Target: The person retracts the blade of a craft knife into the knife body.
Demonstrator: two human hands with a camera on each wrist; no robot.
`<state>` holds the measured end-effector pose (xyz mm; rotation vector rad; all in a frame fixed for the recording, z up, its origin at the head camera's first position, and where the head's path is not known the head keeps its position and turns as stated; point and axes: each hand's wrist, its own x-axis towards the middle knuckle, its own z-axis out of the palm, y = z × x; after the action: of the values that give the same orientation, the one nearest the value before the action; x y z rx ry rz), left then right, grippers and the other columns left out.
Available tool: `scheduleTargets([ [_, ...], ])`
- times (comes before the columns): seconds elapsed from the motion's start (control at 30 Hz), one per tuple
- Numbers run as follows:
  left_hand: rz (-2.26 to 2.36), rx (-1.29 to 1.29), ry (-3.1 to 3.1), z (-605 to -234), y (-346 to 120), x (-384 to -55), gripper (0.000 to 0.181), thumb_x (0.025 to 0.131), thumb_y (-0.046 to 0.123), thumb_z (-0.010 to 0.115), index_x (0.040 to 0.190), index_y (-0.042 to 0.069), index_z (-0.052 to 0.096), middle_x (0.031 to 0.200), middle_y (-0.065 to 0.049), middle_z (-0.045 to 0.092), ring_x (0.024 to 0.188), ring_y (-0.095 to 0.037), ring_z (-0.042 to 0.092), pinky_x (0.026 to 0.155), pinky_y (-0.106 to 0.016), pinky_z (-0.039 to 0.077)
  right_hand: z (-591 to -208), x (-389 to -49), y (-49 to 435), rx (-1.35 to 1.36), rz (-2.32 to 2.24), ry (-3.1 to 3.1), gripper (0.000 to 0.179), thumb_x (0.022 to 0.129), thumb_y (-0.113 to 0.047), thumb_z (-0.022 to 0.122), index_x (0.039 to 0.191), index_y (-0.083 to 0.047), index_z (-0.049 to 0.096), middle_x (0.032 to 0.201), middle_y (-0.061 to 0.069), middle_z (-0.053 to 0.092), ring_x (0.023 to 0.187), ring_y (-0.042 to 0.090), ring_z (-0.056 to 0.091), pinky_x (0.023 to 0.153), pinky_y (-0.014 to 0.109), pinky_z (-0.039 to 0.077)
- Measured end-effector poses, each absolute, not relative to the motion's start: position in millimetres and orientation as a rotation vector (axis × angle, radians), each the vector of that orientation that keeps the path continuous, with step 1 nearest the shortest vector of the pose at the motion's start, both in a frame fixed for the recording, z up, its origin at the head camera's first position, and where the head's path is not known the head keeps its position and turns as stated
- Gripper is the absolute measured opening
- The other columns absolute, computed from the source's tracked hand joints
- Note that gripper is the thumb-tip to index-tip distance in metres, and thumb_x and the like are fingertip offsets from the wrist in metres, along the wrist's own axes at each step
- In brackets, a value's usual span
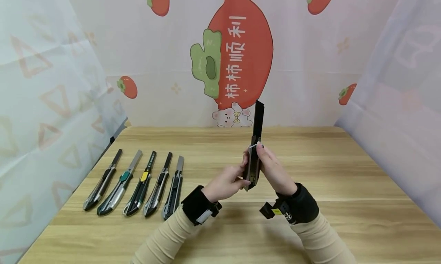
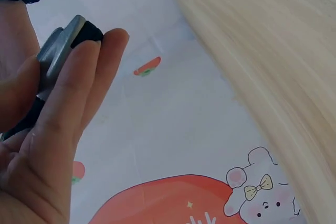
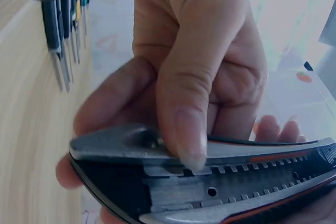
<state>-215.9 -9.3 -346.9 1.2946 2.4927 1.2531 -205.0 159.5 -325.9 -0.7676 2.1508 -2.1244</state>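
Observation:
Between both hands a utility knife (image 1: 253, 164) stands upright, its long dark blade (image 1: 258, 118) out at the top. My left hand (image 1: 225, 182) holds its lower end. In the right wrist view, the left thumb (image 3: 188, 135) presses on the grey and black handle (image 3: 113, 150) near its wide end, beside a notched track. My right hand (image 1: 277, 172) grips the handle higher up, with its thumb near the blade's base. From the left wrist, the handle's grey end (image 2: 62, 59) shows between the left thumb and fingers (image 2: 68, 87); the blade is out of view there.
Several utility knives lie side by side at the table's left, blades pointing away, among them one with a green slider (image 1: 124, 176) and one with a yellow slider (image 1: 144, 176). The wooden table (image 1: 344, 179) ends at a printed cloth backdrop (image 1: 296, 64).

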Motion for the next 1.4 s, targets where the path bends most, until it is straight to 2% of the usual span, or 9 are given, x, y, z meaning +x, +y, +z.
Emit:
scheduleTargets([
  [0.1, 1.258, 1.278, 2.493, -347.9, -8.5, -215.1, 0.031, 0.089, -0.006, 0.059, 0.118, -0.017, 0.06, 0.113, -0.034, 0.071, 0.102, -0.037, 0.07, 0.08, -0.043, 0.063, -328.4, -206.0, 158.4, -0.803, -2.151, 2.102, 0.035, 0.104, -0.044, 0.03, 0.101, -0.02, 0.054, 0.084, -0.016, 0.058, 0.08, 0.005, 0.054, 0.077, 0.016, 0.046],
  [0.23, 1.249, 1.264, 2.505, -347.7, -8.7, -214.8, 0.028, 0.088, -0.006, 0.059, 0.114, -0.016, 0.062, 0.11, -0.032, 0.073, 0.101, -0.036, 0.071, 0.08, -0.04, 0.064, -327.9, -206.6, 155.8, -0.809, -2.145, 2.122, 0.031, 0.104, -0.043, 0.03, 0.1, -0.019, 0.05, 0.083, -0.014, 0.055, 0.077, 0.005, 0.052, 0.074, 0.016, 0.046],
  [0.47, 1.236, 1.232, 2.491, -343.9, -9.6, -212.6, 0.025, 0.089, -0.005, 0.059, 0.111, -0.016, 0.062, 0.107, -0.032, 0.073, 0.096, -0.033, 0.072, 0.07, -0.032, 0.063, -327.8, -205.4, 152.3, -0.824, -2.184, 2.126, 0.024, 0.105, -0.036, 0.033, 0.101, -0.018, 0.048, 0.082, -0.014, 0.054, 0.076, 0.005, 0.051, 0.074, 0.015, 0.046],
  [1.07, 1.232, 1.204, 2.448, -336.2, -10.4, -211.0, 0.029, 0.089, -0.004, 0.059, 0.116, -0.015, 0.06, 0.11, -0.032, 0.073, 0.095, -0.032, 0.071, 0.069, -0.029, 0.062, -325.8, -204.7, 155.8, -0.923, -2.179, 2.086, 0.015, 0.105, -0.025, 0.037, 0.107, -0.012, 0.045, 0.087, -0.013, 0.055, 0.08, 0.002, 0.053, 0.075, 0.011, 0.049],
  [1.4, 1.201, 1.214, 2.46, -341.0, -12.9, -211.9, 0.029, 0.089, -0.005, 0.058, 0.116, -0.015, 0.059, 0.11, -0.032, 0.072, 0.097, -0.034, 0.071, 0.07, -0.031, 0.062, -332.4, -204.2, 155.3, -0.958, -2.169, 2.099, 0.008, 0.104, -0.011, 0.038, 0.11, -0.013, 0.044, 0.09, -0.014, 0.056, 0.083, 0.001, 0.053, 0.076, 0.01, 0.048],
])
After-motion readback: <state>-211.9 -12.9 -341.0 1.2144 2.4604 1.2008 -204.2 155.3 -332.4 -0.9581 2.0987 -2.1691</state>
